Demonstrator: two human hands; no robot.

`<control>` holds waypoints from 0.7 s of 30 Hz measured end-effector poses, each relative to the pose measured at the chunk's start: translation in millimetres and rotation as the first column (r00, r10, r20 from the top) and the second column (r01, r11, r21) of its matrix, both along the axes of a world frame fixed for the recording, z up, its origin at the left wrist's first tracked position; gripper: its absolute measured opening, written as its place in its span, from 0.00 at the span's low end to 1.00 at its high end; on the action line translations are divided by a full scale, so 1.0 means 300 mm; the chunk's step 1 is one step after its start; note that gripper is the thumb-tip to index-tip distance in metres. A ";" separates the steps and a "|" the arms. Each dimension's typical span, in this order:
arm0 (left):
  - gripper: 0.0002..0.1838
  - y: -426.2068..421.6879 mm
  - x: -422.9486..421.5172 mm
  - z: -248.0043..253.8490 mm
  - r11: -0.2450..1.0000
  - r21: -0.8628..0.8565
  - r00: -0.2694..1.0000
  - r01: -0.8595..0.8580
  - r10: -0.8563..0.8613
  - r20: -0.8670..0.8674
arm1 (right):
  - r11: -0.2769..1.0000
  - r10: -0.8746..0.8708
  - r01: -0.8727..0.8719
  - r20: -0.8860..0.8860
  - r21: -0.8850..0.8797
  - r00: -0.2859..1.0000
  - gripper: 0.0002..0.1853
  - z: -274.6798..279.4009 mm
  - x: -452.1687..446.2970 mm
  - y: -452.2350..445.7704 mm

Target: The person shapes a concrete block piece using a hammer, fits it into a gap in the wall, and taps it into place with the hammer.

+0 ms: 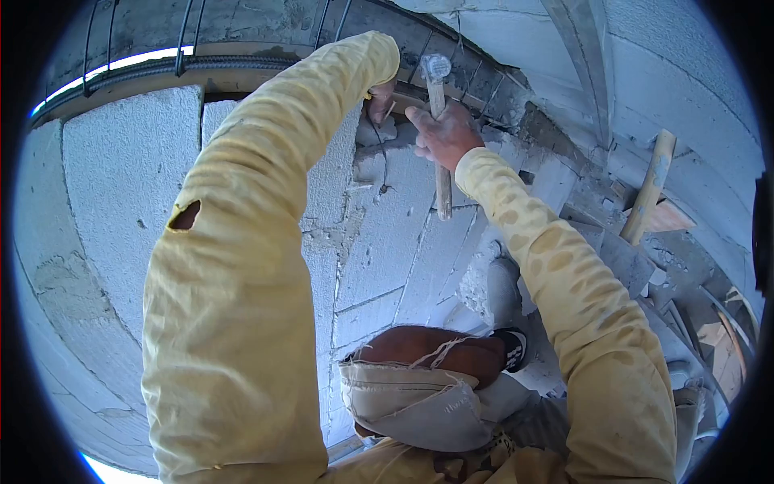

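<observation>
My right hand (450, 135) is wrapped around the wooden handle of a hammer (443, 194). The hammer stands nearly upright, its worn, whitish head above my fist. My left hand (380, 103) reaches up to the top of the block wall (379, 242), just under the concrete beam (258, 22). Its fingers are pinched together, partly hidden by the yellow sleeve (242, 210). A small pale sliver shows at the fingertips, too small to name. A thin dark wire (384, 165) hangs down the wall below that hand.
Ribbed steel bars (161, 71) run along the beam, with thinner rods (184, 36) rising from it. At the right, a wooden pole (650, 187) leans among rubble and boards. My bent leg (419, 403) in torn trousers is below, close to the wall.
</observation>
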State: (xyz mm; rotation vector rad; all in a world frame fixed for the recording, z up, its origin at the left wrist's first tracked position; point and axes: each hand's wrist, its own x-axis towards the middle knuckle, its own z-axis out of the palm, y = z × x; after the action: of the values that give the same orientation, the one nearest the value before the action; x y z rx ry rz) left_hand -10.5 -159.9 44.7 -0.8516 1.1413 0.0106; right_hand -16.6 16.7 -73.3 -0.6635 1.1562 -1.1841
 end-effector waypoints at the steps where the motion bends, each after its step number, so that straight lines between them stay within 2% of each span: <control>1: 0.18 0.004 0.002 0.001 1.000 -0.003 1.000 -0.006 0.006 -0.003 | 0.998 -0.062 0.060 -0.129 -0.017 0.990 0.26 0.041 -0.028 0.039; 2: 0.18 0.006 0.004 0.004 1.000 0.001 1.000 -0.008 0.008 -0.006 | 0.992 -0.123 0.117 -0.252 -0.042 0.960 0.25 0.068 -0.041 0.069; 5: 0.18 0.005 -0.004 0.008 1.000 0.003 0.999 -0.027 0.027 -0.017 | 0.984 -0.157 0.108 -0.388 -0.144 0.908 0.29 0.055 -0.058 0.108; 8: 0.17 0.015 -0.004 0.014 0.999 0.010 0.999 -0.037 0.037 -0.027 | 0.961 -0.222 0.152 -0.317 -0.229 0.922 0.33 0.041 -0.077 0.143; 10: 0.17 0.022 -0.002 0.022 0.999 0.013 0.999 -0.037 0.037 -0.034 | 0.980 -0.154 0.149 -0.030 -0.129 0.988 0.33 0.102 -0.140 0.166; 13: 0.16 0.071 -0.037 0.057 1.000 0.010 0.997 -0.018 0.019 -0.073 | 0.915 -0.345 0.282 -0.195 -0.289 0.918 0.31 -0.011 -0.125 0.126; 15: 0.16 0.043 -0.004 0.043 0.986 -0.062 0.986 -0.155 0.150 -0.077 | 0.818 -0.512 0.359 -0.285 -0.449 0.810 0.30 -0.039 -0.120 0.116; 18: 0.16 0.026 -0.003 0.028 0.990 -0.048 0.990 -0.134 0.131 -0.060 | 0.860 -0.389 0.177 -0.391 -0.479 0.834 0.29 -0.059 -0.133 0.128; 21: 0.16 0.025 -0.002 0.021 0.991 -0.036 0.991 -0.126 0.124 -0.055 | 0.902 -0.093 -0.140 -0.500 -0.409 0.861 0.28 -0.046 -0.133 0.151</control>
State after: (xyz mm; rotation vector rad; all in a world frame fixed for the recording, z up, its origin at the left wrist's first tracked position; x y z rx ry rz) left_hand -11.3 -152.5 50.9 -0.9616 1.1389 0.1155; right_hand -56.6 62.0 -87.0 -1.4002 1.3186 -1.2970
